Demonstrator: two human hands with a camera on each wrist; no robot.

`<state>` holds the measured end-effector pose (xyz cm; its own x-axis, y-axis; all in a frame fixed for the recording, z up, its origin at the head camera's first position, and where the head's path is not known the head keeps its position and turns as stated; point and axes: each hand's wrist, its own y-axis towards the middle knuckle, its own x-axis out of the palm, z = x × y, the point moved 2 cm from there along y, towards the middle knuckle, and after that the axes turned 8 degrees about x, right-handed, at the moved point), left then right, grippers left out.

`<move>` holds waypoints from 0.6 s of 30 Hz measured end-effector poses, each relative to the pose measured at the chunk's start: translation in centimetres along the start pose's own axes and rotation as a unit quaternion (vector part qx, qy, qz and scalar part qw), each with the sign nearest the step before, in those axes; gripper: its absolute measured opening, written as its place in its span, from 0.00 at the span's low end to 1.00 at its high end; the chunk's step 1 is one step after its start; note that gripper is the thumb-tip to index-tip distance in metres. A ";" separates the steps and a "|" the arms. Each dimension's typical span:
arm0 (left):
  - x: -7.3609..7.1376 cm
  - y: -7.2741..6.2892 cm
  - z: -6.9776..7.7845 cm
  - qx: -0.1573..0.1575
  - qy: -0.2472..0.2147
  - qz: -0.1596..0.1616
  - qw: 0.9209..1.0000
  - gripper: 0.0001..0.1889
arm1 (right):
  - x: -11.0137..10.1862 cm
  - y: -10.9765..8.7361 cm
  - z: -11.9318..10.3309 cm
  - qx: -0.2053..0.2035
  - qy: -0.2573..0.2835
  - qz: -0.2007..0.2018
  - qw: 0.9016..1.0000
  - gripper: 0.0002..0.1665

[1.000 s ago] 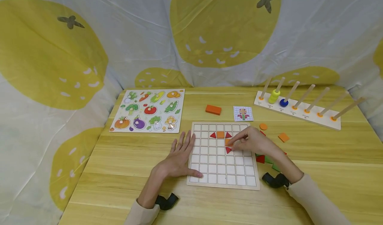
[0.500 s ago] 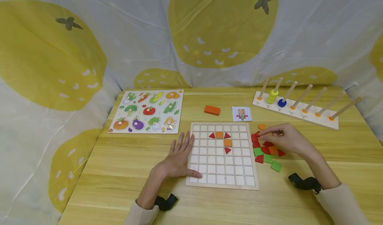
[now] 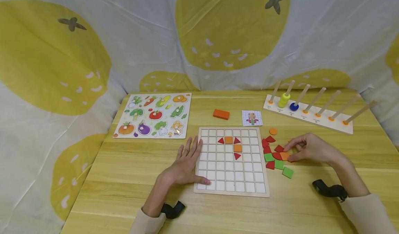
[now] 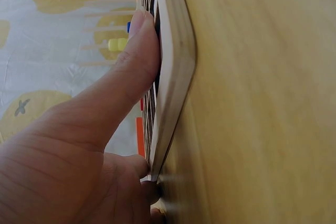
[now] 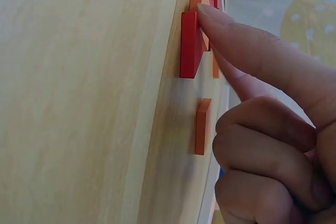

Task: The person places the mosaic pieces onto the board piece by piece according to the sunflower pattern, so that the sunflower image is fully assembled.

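Right grip [image 3: 311, 149]: one. Thumb and forefinger stood slightly parted at the edge of an orange square tile [image 3: 284, 156], other fingers curled in; whether it had hold of a piece could not be told. Red tile [image 5: 189, 45]: lay by that grip's fingertips. Separate orange tile [image 5: 203, 127]: lay on the bench [image 3: 137, 178] near the same grip, apart from the red one. Green tiles [image 3: 278, 164], three: lay left of the right grip and nearer the person. Left grip [image 3: 184, 168]: one. Fingers were spread, grasping nothing, and rested at the left edge of a gridded board [image 3: 230, 176], thumb upon it. Board, between both grips: bore three red triangles [image 3: 237, 156] and two orange squares [image 3: 237, 148]. Pattern card [image 3: 252, 118] and orange block [image 3: 221, 114]: lay beyond the board, between the grips.
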<state>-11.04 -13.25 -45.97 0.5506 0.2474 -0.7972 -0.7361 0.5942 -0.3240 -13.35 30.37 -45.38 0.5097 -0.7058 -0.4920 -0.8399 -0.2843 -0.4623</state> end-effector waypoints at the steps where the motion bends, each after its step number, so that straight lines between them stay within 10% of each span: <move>1: 0.0 0.0 0.0 0.000 -0.001 0.001 1.000 0.74 | 0.0 0.0 0.0 0.001 -0.002 0.000 1.000 0.19; 18: 0.0 0.0 0.0 0.001 0.001 0.000 1.000 0.74 | 0.2 0.5 -0.1 0.022 -0.021 0.046 0.998 0.22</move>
<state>-11.05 -13.24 -46.00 0.5502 0.2457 -0.7980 -0.7352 0.5956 -0.3236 -13.66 30.04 -45.63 0.4386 -0.6993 -0.5644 -0.8751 -0.1895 -0.4453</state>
